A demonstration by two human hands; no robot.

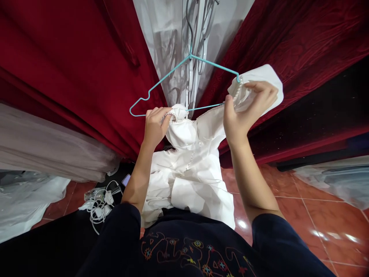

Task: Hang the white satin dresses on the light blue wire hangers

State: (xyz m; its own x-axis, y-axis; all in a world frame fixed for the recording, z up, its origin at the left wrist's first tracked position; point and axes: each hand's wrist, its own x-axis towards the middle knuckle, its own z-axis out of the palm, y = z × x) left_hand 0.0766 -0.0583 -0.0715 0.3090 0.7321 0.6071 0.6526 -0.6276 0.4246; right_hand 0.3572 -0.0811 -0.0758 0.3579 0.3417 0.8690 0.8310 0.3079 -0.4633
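A white dress (198,161) with pearl trim hangs down in front of me, its skirt bunched near my body. A light blue hanger (170,74) is above it, its right end tucked at the pearl strap and its left end bare. My left hand (155,125) pinches the dress's left pearl strap beside the hanger's lower bar. On the other side my right hand (245,115) holds the pearl strap by the right shoulder, thumb and fingers closing on it. A puffed white sleeve (268,77) spreads behind my right hand.
Red curtains (72,57) flank a white rack (198,50) carrying several hangers. White cables (98,209) and a phone (126,180) lie on a black surface at lower left. Pale tulle fabric (337,179) hangs at the right above a red tiled floor (317,223).
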